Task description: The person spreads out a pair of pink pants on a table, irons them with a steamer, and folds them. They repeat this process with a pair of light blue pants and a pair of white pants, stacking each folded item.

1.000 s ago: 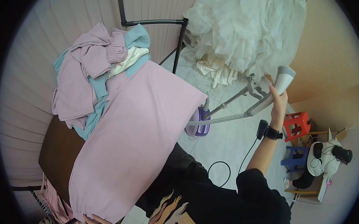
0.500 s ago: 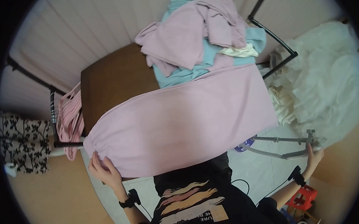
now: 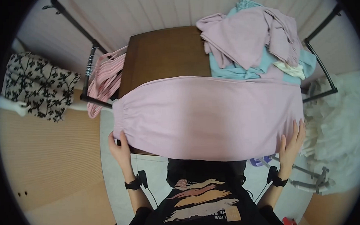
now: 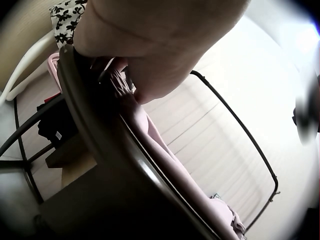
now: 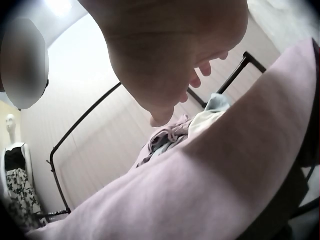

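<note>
A long pink garment (image 3: 212, 115) lies flat along the brown tabletop's near side, its gathered elastic end at the left. At that end, my left hand (image 3: 120, 151) pinches the near corner of the elastic band; in the left wrist view, the fingers (image 4: 116, 64) meet the gathered cloth at the table edge. My right hand (image 3: 291, 148) is over the near right corner of the garment, fingers extended and holding nothing. In the right wrist view, its fingers (image 5: 202, 70) spread above the pink cloth.
Crumpled pink and blue clothes (image 3: 253, 37) are heaped at the back right of the brown table (image 3: 165, 53). Pink hangers (image 3: 106, 75) hang on a black rack at left. A purple steamer base (image 3: 261, 161) and its grey pole (image 3: 307, 171) stand at right, beside a white gown (image 3: 337, 125).
My right hand has let go of the steamer head near its stand and come to the garment's right end. The left hand stays at the elastic end. The head view has turned left.
</note>
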Demonstrator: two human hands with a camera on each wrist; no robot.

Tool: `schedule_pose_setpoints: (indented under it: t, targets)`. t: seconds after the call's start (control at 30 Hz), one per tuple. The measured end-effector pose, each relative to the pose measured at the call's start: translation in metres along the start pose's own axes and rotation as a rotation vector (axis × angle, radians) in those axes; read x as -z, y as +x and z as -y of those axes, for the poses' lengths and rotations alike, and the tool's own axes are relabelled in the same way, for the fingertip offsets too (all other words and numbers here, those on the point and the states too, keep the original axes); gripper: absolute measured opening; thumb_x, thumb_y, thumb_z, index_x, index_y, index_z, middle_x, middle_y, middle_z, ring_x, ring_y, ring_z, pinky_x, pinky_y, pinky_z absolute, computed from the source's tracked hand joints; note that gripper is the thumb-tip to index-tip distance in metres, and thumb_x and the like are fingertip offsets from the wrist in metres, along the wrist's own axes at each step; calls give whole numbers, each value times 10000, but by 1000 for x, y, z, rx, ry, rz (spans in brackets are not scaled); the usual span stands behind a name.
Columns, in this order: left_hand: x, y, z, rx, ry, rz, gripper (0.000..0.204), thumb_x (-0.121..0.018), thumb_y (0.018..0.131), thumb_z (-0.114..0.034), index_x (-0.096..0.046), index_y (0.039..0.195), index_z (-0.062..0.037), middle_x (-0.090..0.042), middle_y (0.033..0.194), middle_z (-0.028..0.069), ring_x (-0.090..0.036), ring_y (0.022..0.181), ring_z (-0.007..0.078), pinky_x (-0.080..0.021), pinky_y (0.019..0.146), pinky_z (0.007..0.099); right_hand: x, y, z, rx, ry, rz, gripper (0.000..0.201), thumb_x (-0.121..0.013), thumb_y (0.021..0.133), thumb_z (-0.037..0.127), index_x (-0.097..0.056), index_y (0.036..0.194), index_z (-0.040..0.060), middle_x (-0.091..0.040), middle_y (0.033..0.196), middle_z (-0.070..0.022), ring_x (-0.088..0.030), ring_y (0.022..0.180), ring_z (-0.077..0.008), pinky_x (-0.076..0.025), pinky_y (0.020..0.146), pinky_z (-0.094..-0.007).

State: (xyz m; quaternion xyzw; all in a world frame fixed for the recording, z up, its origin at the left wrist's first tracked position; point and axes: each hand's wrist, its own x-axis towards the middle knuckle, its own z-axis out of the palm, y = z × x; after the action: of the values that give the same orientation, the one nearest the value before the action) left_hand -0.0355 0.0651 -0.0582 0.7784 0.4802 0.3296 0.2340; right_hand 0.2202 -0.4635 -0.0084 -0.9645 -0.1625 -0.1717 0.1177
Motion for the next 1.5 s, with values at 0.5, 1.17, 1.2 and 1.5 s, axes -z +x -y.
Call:
schedule_pose_setpoints:
  t: [0.5,1.17,1.2,1.5]
  targets:
    - [-14,-21,-55,224,-813,-56,444,-686,961,25,-523,1373,47,-553,1422,159,-580,1274,248,-473,1095,376,-41,7,0,77,-23,120,608,-546,1028,267,-420,1599,99,-358,1671,-166,-307,1553,-351,-184,1275,-526]
    - [-6,16,-10,611,-1254,326,557,-666,1039,-184,-439,1511,7,-562,1492,149,-564,1343,257,-471,1131,410,-16,11,12,52,23,242,608,-565,1007,241,-441,1582,89,-396,1642,-182,-361,1510,-380,-253,1241,-510]
    - [2,19,7,649,-1258,336,558,-661,1043,-194,-439,1513,10,-565,1490,152,-568,1341,267,-475,1131,419,-14,12,13,44,11,241,608,-565,1007,241,-441,1582,89,-396,1642,-182,-361,1510,-380,-253,1241,-510]
    - [107,50,120,750,-1231,329,589,-654,1045,-316,-475,1487,29,-568,1495,171,-565,1357,292,-475,1152,440,-12,34,35,134,162,318,676,-680,965,320,-459,1569,109,-349,1648,-226,-336,1488,-477,-284,1229,-530]
